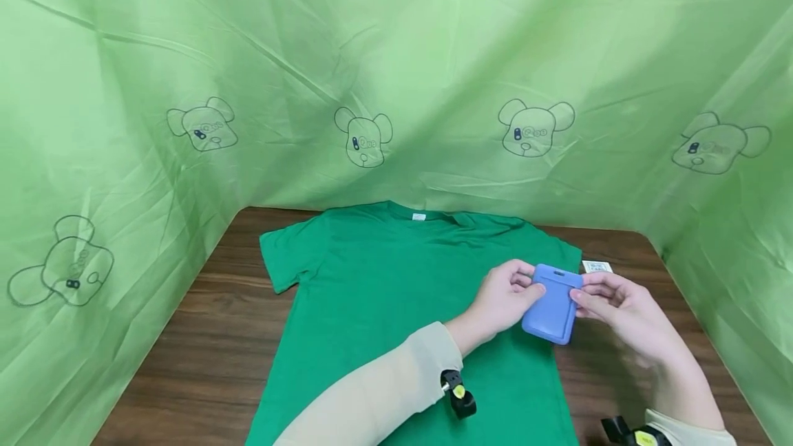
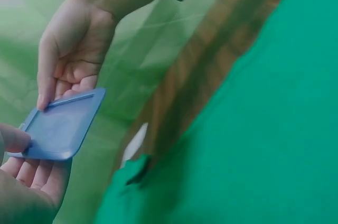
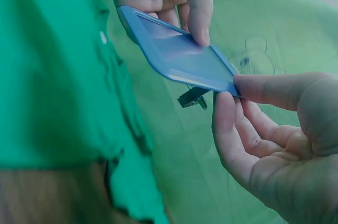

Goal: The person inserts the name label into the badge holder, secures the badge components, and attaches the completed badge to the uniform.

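Note:
A blue badge holder (image 1: 550, 308) with a clear window and a slot at its top is held up between both hands, over the right side of a green T-shirt (image 1: 396, 281). My left hand (image 1: 504, 294) pinches its left edge, thumb on the front. On the opposite edge, my right hand (image 1: 626, 308) grips it between thumb and fingers. The right wrist view shows a small dark metal clip (image 3: 193, 97) hanging beneath the badge holder (image 3: 185, 55). In the left wrist view the window of the badge holder (image 2: 60, 126) faces up.
The T-shirt lies spread on a dark wooden table (image 1: 217, 336), its collar toward the back. A small white printed card (image 1: 596, 266) rests beside the right sleeve. Green fabric walls (image 1: 434, 54) with bear drawings surround the table at the back and sides.

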Demonstrator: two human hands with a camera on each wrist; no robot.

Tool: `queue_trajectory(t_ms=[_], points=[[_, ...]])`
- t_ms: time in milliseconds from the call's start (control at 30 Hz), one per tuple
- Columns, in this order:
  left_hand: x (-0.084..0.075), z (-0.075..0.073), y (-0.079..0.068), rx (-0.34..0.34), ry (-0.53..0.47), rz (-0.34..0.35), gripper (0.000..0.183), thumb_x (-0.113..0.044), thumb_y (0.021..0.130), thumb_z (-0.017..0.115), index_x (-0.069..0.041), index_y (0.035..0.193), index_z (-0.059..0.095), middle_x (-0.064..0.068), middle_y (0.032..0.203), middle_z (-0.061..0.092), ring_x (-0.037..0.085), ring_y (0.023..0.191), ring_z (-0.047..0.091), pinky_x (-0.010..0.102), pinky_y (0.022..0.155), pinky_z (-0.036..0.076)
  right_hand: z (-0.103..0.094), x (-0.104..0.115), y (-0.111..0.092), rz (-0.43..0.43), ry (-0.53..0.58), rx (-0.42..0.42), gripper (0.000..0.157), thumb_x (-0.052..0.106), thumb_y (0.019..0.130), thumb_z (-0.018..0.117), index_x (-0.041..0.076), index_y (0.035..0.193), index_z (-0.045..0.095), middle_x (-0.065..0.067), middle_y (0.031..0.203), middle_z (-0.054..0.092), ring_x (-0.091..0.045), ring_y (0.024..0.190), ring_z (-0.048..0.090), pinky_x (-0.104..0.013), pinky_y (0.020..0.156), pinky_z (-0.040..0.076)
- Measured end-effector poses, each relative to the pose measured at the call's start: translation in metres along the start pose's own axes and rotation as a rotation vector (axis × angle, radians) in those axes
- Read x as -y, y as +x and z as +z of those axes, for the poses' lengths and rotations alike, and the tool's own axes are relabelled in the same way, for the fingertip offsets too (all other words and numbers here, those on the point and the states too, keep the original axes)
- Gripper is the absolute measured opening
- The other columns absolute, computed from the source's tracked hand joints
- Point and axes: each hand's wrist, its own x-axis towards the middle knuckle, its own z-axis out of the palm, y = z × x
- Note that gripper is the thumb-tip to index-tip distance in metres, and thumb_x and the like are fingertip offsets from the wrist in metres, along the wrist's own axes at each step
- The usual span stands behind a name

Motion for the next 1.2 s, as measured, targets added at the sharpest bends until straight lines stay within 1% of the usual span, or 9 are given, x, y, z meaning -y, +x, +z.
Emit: queue_trajectory(t_ms=[133,267,433,567,767,867,1000,1100,1200], points=[[-0.008,-0.022,0.003,-0.019,-0.003,0.034,0.014,-0.008,0.101,0.078,-0.007,0.115,0.074,-0.009,0.09,0.071,0.001,0.079,0.065,0.02,0.073,0.057,0.017,0.017,0.011,0.006,-0.078,-0.006,0.024,0.004,0.107,0.07,-0.007,0.127,0.062,-0.001,0.107,0.071,-0.014,0.09,0.076,-0.032,0.08,0.066],[-0.011,-0.046,0.002,-0.05,0.023,0.09,0.018,-0.01,0.102,0.077,-0.007,0.119,0.074,-0.007,0.094,0.073,0.002,0.082,0.067,0.021,0.076,0.057,0.037,0.03,0.025,0.003,-0.122,0.022,0.034,0.01,0.109,0.069,-0.012,0.132,0.058,-0.005,0.108,0.07,-0.015,0.091,0.075,-0.03,0.081,0.066],[-0.011,-0.071,-0.006,-0.093,0.049,0.146,0.019,-0.012,0.103,0.076,-0.006,0.122,0.074,-0.003,0.097,0.075,0.003,0.085,0.067,0.023,0.08,0.057,0.061,0.042,0.037,-0.003,-0.117,0.06,0.039,0.012,0.11,0.069,-0.015,0.134,0.056,-0.012,0.111,0.068,-0.017,0.093,0.074,-0.031,0.083,0.066],[-0.01,-0.089,-0.012,-0.134,0.064,0.171,0.018,-0.011,0.103,0.076,-0.007,0.12,0.075,-0.002,0.097,0.075,0.006,0.085,0.068,0.025,0.079,0.058,0.079,0.048,0.046,0.012,-0.107,0.09,0.039,0.014,0.11,0.069,-0.013,0.135,0.057,-0.018,0.115,0.067,-0.019,0.095,0.074,-0.033,0.086,0.065],[-0.004,-0.112,-0.015,-0.219,0.104,0.225,0.016,-0.01,0.1,0.076,-0.008,0.116,0.075,0.001,0.096,0.074,0.01,0.081,0.066,0.028,0.076,0.058,0.107,0.052,0.062,0.035,-0.067,0.12,0.04,0.014,0.108,0.071,-0.012,0.135,0.058,-0.017,0.116,0.067,-0.019,0.097,0.073,-0.035,0.09,0.065],[0.001,-0.123,-0.014,-0.243,0.118,0.228,0.017,-0.009,0.1,0.076,-0.007,0.116,0.075,0.002,0.097,0.074,0.011,0.08,0.066,0.028,0.075,0.057,0.12,0.05,0.069,0.044,-0.046,0.131,0.039,0.014,0.108,0.072,-0.012,0.134,0.06,-0.018,0.115,0.067,-0.019,0.097,0.072,-0.035,0.091,0.064],[0.005,-0.137,-0.013,-0.255,0.104,0.226,0.019,-0.008,0.099,0.077,-0.006,0.117,0.076,0.005,0.099,0.074,0.013,0.08,0.068,0.028,0.074,0.056,0.131,0.049,0.075,0.035,-0.039,0.125,0.037,0.013,0.107,0.073,-0.011,0.133,0.062,-0.021,0.114,0.068,-0.021,0.096,0.073,-0.039,0.092,0.065],[0.009,-0.145,-0.013,-0.252,0.102,0.221,0.019,-0.009,0.098,0.077,-0.006,0.117,0.076,0.007,0.102,0.074,0.014,0.079,0.068,0.029,0.072,0.055,0.14,0.046,0.078,0.026,-0.039,0.112,0.036,0.013,0.106,0.074,-0.01,0.132,0.063,-0.022,0.114,0.068,-0.022,0.095,0.074,-0.04,0.092,0.065],[0.014,-0.152,-0.014,-0.234,0.103,0.209,0.018,-0.01,0.099,0.077,-0.006,0.117,0.075,0.007,0.103,0.073,0.013,0.077,0.067,0.029,0.068,0.056,0.147,0.041,0.079,0.039,-0.032,0.112,0.034,0.012,0.106,0.074,-0.009,0.13,0.064,-0.022,0.112,0.069,-0.022,0.094,0.074,-0.039,0.091,0.065]])
